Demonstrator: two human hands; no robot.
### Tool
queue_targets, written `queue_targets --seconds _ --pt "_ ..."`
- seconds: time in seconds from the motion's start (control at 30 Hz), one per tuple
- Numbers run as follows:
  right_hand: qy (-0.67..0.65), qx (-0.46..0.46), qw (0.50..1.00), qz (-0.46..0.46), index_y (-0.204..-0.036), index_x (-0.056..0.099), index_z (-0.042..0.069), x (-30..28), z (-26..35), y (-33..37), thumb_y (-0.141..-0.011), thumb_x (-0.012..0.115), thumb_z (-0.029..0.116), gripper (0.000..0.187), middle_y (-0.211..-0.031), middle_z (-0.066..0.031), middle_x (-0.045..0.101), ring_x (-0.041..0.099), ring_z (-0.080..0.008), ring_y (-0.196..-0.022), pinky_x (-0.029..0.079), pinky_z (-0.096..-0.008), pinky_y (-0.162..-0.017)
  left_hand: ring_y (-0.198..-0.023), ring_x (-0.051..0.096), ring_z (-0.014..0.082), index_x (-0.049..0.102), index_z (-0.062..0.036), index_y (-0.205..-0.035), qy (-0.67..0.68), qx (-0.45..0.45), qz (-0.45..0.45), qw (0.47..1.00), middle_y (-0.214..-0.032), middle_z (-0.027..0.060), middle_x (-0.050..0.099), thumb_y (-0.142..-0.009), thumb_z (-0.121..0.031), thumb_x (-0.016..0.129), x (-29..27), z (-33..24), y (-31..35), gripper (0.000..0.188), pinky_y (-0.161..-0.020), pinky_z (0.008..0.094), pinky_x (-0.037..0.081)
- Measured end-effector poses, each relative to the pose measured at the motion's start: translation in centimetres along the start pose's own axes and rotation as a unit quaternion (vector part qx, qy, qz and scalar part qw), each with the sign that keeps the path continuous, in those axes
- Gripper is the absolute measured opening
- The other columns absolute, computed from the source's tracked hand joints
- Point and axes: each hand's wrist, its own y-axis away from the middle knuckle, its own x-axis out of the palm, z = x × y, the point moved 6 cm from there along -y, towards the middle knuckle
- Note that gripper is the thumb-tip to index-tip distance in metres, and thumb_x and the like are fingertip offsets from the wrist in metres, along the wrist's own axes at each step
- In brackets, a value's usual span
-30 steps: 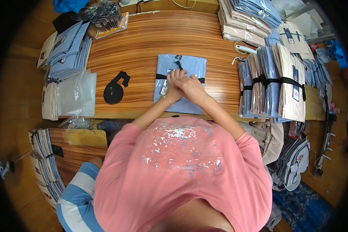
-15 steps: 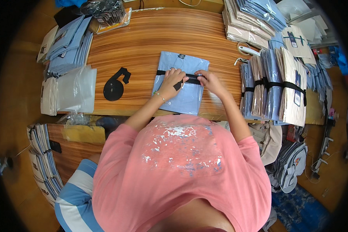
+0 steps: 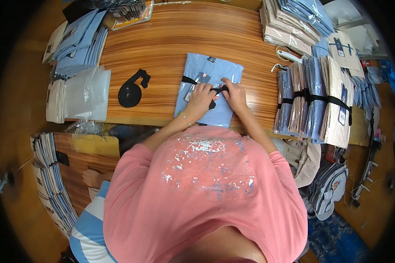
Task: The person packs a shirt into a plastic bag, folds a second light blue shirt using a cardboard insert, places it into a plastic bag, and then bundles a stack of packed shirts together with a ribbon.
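Note:
A folded light-blue shirt in a clear plastic bag lies on the table in front of me. A black strap crosses it, twisted near its middle. My left hand presses on the bag with bent fingers closed on the strap, and a black strap end shows below its palm. My right hand pinches the strap just to the right, close beside the left fingertips. A dark hang tag shows inside the bag by my left fingers. The part of the strap under both hands is hidden.
A roll of black strap lies on the wooden table to the left. Bagged shirts and clear bags are stacked at the left edge. Strapped bundles of bagged shirts stand at the right, with a taller stack behind.
The strap lay flat and straight across the bag; now it is slanted and bunched between my hands. The hang tag has come into sight. My left hand has moved slightly lower on the bag.

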Motion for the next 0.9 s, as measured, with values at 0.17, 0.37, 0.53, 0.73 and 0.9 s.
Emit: queue_targets --seconds 0.17,0.37,0.53,0.73,0.9 --pt "-0.040 -0.022 0.999 0.020 -0.086 0.064 0.006 0.0 -0.5 -0.1 -0.072 0.067 0.007 0.014 -0.081 -0.0112 0.066 0.061 -0.0307 -0.075 0.046 -0.0394 -0.069 -0.106 0.044 0.0323 0.057 -0.0013 -0.094 0.075 -0.025 -0.031 0.996 -0.109 0.0132 0.050 -0.087 -0.016 0.056 0.9 0.7 0.6 0.016 -0.092 0.0428 0.036" --pt "-0.055 -0.033 0.997 0.042 -0.083 0.064 0.002 -2.2 0.9 0.1 -0.075 0.066 0.007 0.009 -0.081 -0.0135 0.064 0.060 -0.0325 -0.078 0.046 -0.0396 -0.071 -0.107 0.043 0.0319 0.058 -0.0014 -0.094 0.043 -0.016 -0.073 0.996 -0.114 0.0133 0.050 -0.088 -0.016 0.055 0.1 0.2 0.5 0.016 -0.093 0.0462 0.034" --pt "-0.126 0.093 0.986 0.054 -0.082 0.063 0.000 -2.2 -1.0 0.0 -0.075 0.067 0.008 0.011 -0.080 -0.0155 0.061 0.058 -0.0345 -0.078 0.045 -0.0414 -0.068 -0.107 0.043 0.0287 0.061 -0.0046 -0.090 -0.002 0.001 -0.042 0.999 -0.112 0.0090 0.052 -0.087 -0.019 0.056 -0.4 -0.3 0.4 0.015 -0.089 0.0439 0.035" --pt "0.055 0.123 0.991 0.022 -0.078 0.061 0.000 -2.2 -5.5 1.3 -0.077 0.066 0.013 0.014 -0.080 -0.0187 0.058 0.056 -0.0379 -0.078 0.045 -0.0453 -0.068 -0.104 0.047 0.0294 0.062 -0.0023 -0.086 0.049 -0.059 -0.017 0.997 -0.108 0.0083 0.056 -0.085 -0.023 0.059 -1.2 2.9 -0.8 0.021 -0.088 0.0412 0.036" --pt "0.113 0.080 0.988 0.063 -0.083 0.061 0.002 -1.5 -3.0 0.4 -0.082 0.061 0.020 0.019 -0.088 -0.0167 0.058 0.055 -0.0343 -0.089 0.044 -0.0453 -0.074 -0.089 0.057 0.0268 0.060 0.0021 -0.083 0.357 -0.002 0.069 0.931 -0.094 0.0123 0.062 -0.091 -0.023 0.054 1.1 1.2 -4.9 0.027 -0.081 0.0355 0.043"
